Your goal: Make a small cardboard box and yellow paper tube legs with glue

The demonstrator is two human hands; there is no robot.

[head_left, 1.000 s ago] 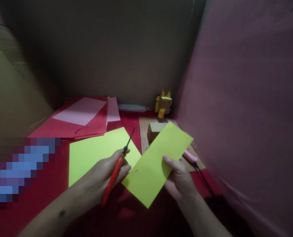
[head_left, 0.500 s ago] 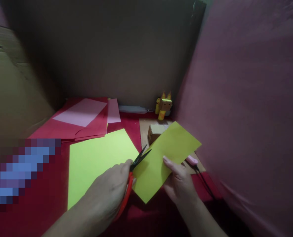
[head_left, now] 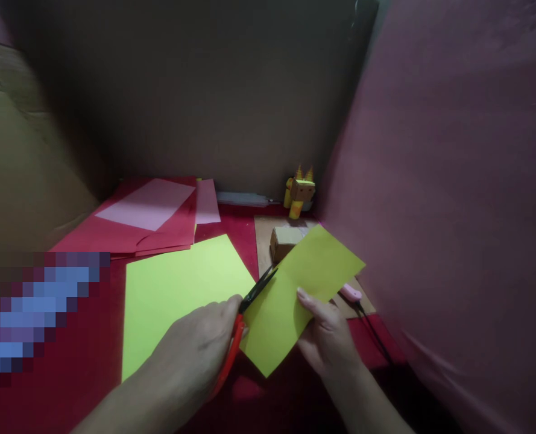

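Both hands are busy from where I stand: the left hand (head_left: 199, 343) is curled around the red-handled scissors (head_left: 255, 293), and the right hand (head_left: 328, 331) pinches a yellow paper piece (head_left: 283, 307), thumb on top. That piece slants between the two hands, and the scissors' black blades, close together, meet its edge on the left hand's side. Beneath and beyond the left hand lies a larger yellow sheet (head_left: 177, 295). Just past the right hand are a pink-handled tool (head_left: 351, 293) with a dark cord and a small cardboard box (head_left: 287, 235). Farther from the left hand, red sheets (head_left: 172, 234) are stacked; well beyond the right stands a yellow-and-brown figure (head_left: 302, 191).
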